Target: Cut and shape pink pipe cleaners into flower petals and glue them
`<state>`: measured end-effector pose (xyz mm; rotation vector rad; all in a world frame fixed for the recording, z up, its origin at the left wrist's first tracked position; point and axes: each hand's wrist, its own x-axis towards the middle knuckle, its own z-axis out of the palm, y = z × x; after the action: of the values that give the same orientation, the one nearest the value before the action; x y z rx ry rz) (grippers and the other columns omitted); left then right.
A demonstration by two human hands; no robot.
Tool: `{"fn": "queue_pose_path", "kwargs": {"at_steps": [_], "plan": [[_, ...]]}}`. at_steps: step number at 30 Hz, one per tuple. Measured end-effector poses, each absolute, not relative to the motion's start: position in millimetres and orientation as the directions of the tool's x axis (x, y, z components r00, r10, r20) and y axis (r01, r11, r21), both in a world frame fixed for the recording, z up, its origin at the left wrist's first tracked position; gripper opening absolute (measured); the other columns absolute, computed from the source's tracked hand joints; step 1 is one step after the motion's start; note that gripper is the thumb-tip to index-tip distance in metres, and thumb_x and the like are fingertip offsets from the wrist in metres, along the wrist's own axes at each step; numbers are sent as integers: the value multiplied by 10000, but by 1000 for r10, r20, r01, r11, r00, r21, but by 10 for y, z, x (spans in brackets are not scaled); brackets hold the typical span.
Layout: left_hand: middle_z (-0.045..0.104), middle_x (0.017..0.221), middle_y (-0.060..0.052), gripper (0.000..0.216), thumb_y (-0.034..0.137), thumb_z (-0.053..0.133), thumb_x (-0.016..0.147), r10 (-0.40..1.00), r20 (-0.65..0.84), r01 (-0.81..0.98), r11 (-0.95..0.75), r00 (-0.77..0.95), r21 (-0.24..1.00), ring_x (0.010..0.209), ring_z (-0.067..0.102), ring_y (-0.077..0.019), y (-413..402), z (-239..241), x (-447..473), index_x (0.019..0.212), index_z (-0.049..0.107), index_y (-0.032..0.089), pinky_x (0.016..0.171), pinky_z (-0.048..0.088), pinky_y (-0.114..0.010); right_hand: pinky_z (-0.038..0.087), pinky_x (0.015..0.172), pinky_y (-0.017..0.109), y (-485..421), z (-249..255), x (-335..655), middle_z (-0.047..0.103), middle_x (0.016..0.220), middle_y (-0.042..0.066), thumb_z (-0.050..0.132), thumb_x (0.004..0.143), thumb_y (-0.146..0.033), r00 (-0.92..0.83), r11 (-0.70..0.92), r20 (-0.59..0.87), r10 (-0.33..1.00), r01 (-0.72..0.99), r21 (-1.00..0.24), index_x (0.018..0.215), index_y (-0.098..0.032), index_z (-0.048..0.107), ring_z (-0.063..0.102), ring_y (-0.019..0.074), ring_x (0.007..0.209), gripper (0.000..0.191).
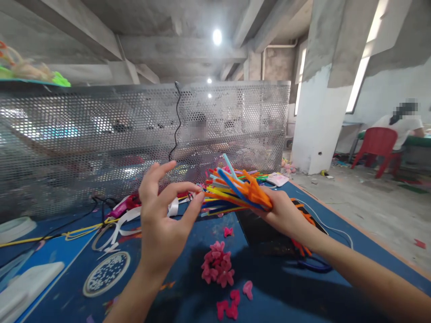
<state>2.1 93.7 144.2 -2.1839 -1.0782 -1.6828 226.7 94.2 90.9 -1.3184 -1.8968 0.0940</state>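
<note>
My right hand [278,211] is wrapped around a bundle of pipe cleaners [232,190] in orange, yellow, blue and pale blue. The bundle is held above the table, its loose ends pointing left and an orange bent part close to my fingers. On its left side, my left hand [166,208] pinches thumb and forefinger together at the tip of an orange pipe cleaner [215,195]; the other fingers are raised. Below, a cluster of pink fuzzy flowers [218,264] lies on the blue table [188,309], with small loose pink pieces [229,308] around it.
A round dish of white beads [107,273] and white ribbon [126,222] lie at left. A dark flat device [262,229] and orange pipe cleaners [305,217] lie under my right arm. A perforated metal panel [144,130] stands behind. A person sits on a red chair [379,143] at right.
</note>
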Motion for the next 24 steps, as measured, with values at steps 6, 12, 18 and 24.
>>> {"fn": "queue_pose_path", "kwargs": {"at_steps": [6, 12, 18, 24], "plan": [[415, 1292, 25, 127, 231, 674, 679, 287, 906, 652, -758, 312, 16, 1264, 253, -304, 837, 1385, 123, 785, 643, 294, 1032, 196, -559, 289, 508, 207, 906, 892, 2245, 551, 620, -10, 486, 685, -153, -120, 405, 634, 764, 854, -326, 681, -198, 436, 505, 135, 565, 68], [394, 1312, 6, 87, 207, 628, 719, 277, 881, 621, -783, 384, -25, 1264, 249, -308, 810, 1355, 126, 768, 661, 270, 1025, 187, -546, 300, 530, 215, 882, 883, 2221, 576, 645, 6, 469, 698, -149, -166, 423, 667, 726, 873, -243, 723, -194, 460, 538, 150, 602, 52], [478, 1222, -9, 75, 231, 559, 780, 369, 886, 659, -745, 280, 103, 1249, 291, -264, 886, 1450, 38, 761, 628, 251, 1037, 217, -491, 292, 513, 215, 948, 875, 2288, 576, 640, 6, 485, 706, -185, -131, 385, 684, 718, 893, -234, 709, -196, 444, 541, 151, 587, 43], [503, 1184, -28, 82, 249, 534, 797, 354, 934, 701, -678, 46, 222, 1206, 372, -247, 961, 1588, -132, 838, 597, 216, 1029, 280, -459, 276, 509, 216, 1033, 883, 2381, 595, 655, 6, 471, 682, -169, -94, 295, 694, 714, 939, -177, 711, -200, 458, 547, 153, 592, 44]]}}
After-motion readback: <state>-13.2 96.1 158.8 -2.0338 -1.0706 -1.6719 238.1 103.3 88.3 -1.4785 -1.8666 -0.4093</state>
